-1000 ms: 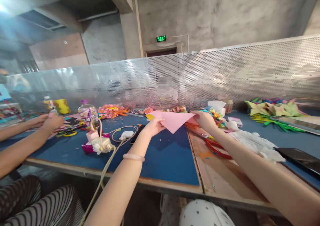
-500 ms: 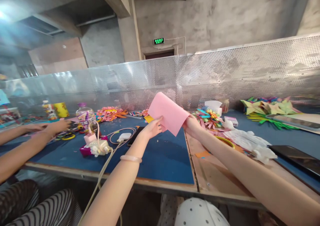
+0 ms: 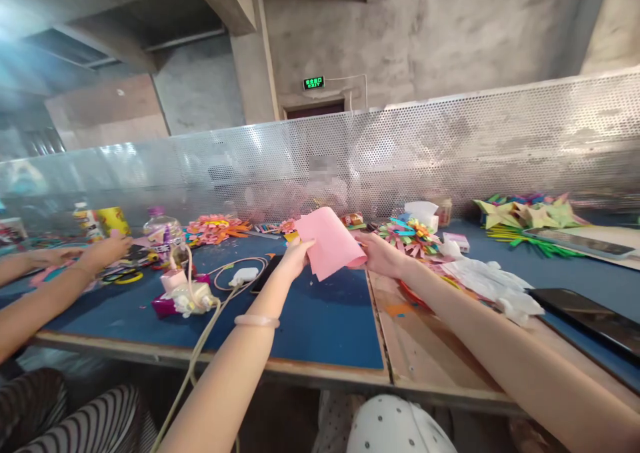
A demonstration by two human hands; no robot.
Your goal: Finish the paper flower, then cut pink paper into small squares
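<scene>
From the left, our left hand (image 3: 294,259) is clamped on the near left edge of the pink paper (image 3: 331,241), thumb on the face towards us; we do well, we judge, to keep that pinch light so the sheet does not crease under it. The paper is up between our two hands, over the blue tabletop (image 3: 330,336), bent round without a visible sharp fold, so we would line up its edges and corners before pressing anything flat. On the right, our right hand (image 3: 381,254) grips the edge where it curls into a small roll, its fingertips partly hidden; easing that curl out evenly should keep the sheet square. Against the frame half a second ago, the paper's top now sits lower, and its right end shows an open curl, while both hands keep their hold.
</scene>
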